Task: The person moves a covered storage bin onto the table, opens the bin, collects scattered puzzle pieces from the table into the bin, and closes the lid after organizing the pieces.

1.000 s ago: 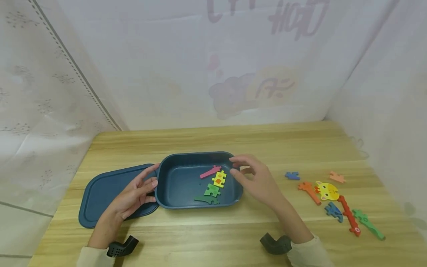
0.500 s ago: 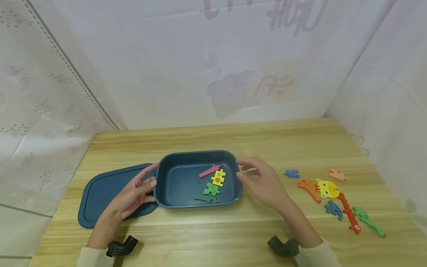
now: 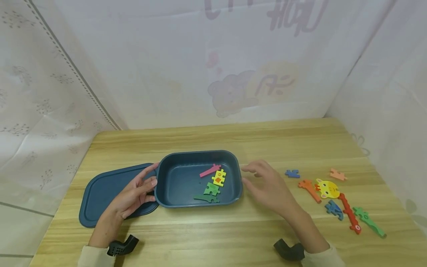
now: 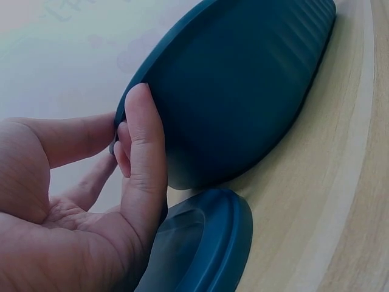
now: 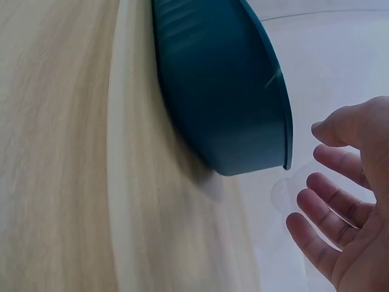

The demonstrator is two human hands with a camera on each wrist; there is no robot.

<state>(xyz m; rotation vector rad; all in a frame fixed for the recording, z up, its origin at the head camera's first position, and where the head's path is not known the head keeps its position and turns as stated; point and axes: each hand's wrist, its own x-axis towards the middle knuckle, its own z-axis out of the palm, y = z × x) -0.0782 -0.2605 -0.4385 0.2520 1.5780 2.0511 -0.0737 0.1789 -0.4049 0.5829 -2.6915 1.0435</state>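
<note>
A dark blue plastic box point(image 3: 176, 178) stands on the wooden table with a pink, a yellow and two green puzzle pieces point(image 3: 211, 189) inside it. My left hand point(image 3: 135, 193) grips the box's left end at the rim; in the left wrist view, one finger point(image 4: 144, 134) lies along the outer wall. Just off the right end is my right hand point(image 3: 268, 187), fingers apart and holding nothing. The right wrist view shows a gap between the box wall point(image 5: 225, 91) and the fingertips point(image 5: 316, 128).
The matching blue lid point(image 3: 103, 196) lies flat at the left, partly under my left hand. Several puzzle pieces are spread at the right, among them a yellow giraffe head point(image 3: 328, 190), a red strip point(image 3: 349, 214) and a blue piece point(image 3: 292, 173). Curtains enclose the table.
My right hand has moved right, from over the box's right rim to beside it. The left hand, the box and the pieces stay where they were.
</note>
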